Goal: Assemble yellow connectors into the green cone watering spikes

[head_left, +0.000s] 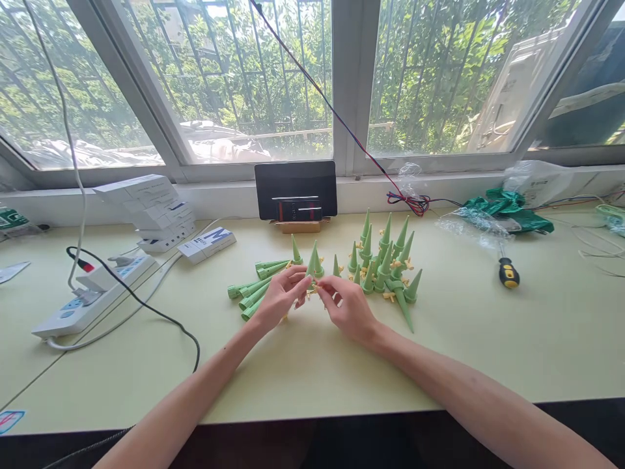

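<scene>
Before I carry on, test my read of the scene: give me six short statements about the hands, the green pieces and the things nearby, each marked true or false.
1. The left hand and the right hand have their fingertips close together by a green cone. True.
2. The screwdriver lies left of the hands. False: the yellow-and-black screwdriver lies to their right.
3. Green tubes lie beside the left hand. True.
4. Every green cone points up. False: one cone on the right lies with its tip toward the near edge.
5. A black tablet stands beyond the hands. True.
6. The power strip has nothing plugged in. False: a white plug sits in it.
</scene>
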{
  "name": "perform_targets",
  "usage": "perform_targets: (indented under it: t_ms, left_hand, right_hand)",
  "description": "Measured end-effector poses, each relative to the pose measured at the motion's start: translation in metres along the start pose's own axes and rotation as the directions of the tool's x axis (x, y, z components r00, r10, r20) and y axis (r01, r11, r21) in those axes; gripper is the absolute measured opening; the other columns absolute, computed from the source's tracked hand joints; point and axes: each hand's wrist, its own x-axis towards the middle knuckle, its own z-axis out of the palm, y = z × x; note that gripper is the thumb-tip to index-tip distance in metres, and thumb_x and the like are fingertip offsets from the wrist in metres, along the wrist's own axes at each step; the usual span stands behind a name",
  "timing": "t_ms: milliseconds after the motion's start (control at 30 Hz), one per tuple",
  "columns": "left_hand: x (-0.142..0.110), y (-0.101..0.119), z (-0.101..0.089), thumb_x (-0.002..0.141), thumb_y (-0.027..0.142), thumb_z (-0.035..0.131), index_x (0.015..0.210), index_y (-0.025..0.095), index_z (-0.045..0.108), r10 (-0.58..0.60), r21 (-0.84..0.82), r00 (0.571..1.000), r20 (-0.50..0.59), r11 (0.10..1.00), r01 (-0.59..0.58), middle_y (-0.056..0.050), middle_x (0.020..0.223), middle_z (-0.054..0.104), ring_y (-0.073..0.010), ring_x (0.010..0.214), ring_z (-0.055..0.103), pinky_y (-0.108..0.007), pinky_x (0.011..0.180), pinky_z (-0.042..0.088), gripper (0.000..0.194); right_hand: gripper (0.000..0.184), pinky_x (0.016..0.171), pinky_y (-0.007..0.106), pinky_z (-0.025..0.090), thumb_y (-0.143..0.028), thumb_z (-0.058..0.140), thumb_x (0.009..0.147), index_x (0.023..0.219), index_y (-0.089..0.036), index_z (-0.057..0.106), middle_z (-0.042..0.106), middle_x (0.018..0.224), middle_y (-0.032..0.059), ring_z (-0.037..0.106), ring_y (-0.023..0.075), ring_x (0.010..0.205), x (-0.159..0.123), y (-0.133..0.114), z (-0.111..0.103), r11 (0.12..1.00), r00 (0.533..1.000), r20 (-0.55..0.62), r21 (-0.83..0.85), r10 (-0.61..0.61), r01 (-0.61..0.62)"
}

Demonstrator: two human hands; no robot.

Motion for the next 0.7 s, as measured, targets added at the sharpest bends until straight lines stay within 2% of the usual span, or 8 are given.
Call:
perform_targets:
  t_ms: [133, 333, 500, 700]
  left_hand:
    - [0.0007, -0.0017, -0.0019, 0.085, 0.040, 0.070, 0.110, 0.015, 0.062, 0.003, -0.014, 1.000, 0.028, 1.000, -0.002, -0.005, 0.086, 0.067, -0.0068, 0.050, 0.046, -0.023, 0.049, 0.038, 0.037]
    - [0.0007, -0.0045, -0.0040, 0.087, 0.037, 0.068, 0.115, 0.018, 0.061, 0.018, -0.036, 0.996, 0.092, 0.999, -0.015, -0.007, 0.096, 0.067, -0.0077, 0.056, 0.050, -0.024, 0.052, 0.042, 0.035]
    - [-0.0001, -0.0015, -0.0023, 0.087, 0.035, 0.068, 0.114, 0.018, 0.062, 0.035, -0.021, 0.990, 0.138, 0.999, -0.033, -0.004, 0.091, 0.064, -0.0097, 0.061, 0.053, -0.025, 0.057, 0.046, 0.032]
    - [0.0006, 0.0005, 0.0001, 0.086, 0.039, 0.069, 0.106, 0.017, 0.064, 0.032, -0.025, 0.995, 0.099, 0.999, -0.029, -0.004, 0.092, 0.062, -0.0106, 0.063, 0.056, -0.027, 0.059, 0.049, 0.030]
  right_hand:
    - [0.019, 0.059, 0.024, 0.049, -0.025, 0.049, 0.097, 0.098, -0.018, 0.067, 0.069, 0.087, 0.0060, 0.060, 0.0145, 0.070, 0.0000, 0.0017, 0.0004, 1.000, 0.999, -0.031, -0.020, -0.025, 0.024]
    - [0.021, 0.059, 0.026, 0.049, -0.027, 0.049, 0.098, 0.097, -0.019, 0.068, 0.069, 0.088, 0.0065, 0.060, 0.0147, 0.068, 0.0008, 0.0037, 0.0000, 1.000, 0.999, -0.050, -0.019, -0.013, 0.012]
    - [0.022, 0.059, 0.026, 0.050, -0.029, 0.049, 0.098, 0.096, -0.018, 0.068, 0.069, 0.090, 0.0071, 0.060, 0.0148, 0.068, 0.0010, 0.0033, -0.0010, 1.000, 0.997, -0.072, -0.014, 0.003, -0.004]
    - [0.021, 0.059, 0.026, 0.050, -0.028, 0.049, 0.097, 0.091, -0.018, 0.066, 0.068, 0.084, 0.0053, 0.059, 0.0137, 0.064, 0.0016, -0.0015, -0.0030, 1.000, 0.994, -0.111, -0.025, 0.015, -0.017]
